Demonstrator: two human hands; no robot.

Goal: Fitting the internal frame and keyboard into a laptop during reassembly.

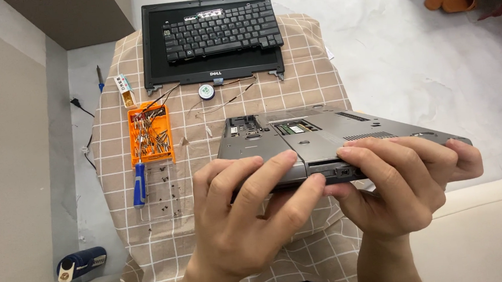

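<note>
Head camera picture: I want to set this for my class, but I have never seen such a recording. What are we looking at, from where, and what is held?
One camera sits on a person's head and looks down at their own two bare hands. The left hand and right hand both grip the near edge of a grey laptop base, turned underside up. Below lies a checked cloth. On it, farther away, rests the detached laptop screen frame with the loose keyboard laid on top. To the left are an orange screwdriver bit box, a blue-handled screwdriver and scattered small screws.
</note>
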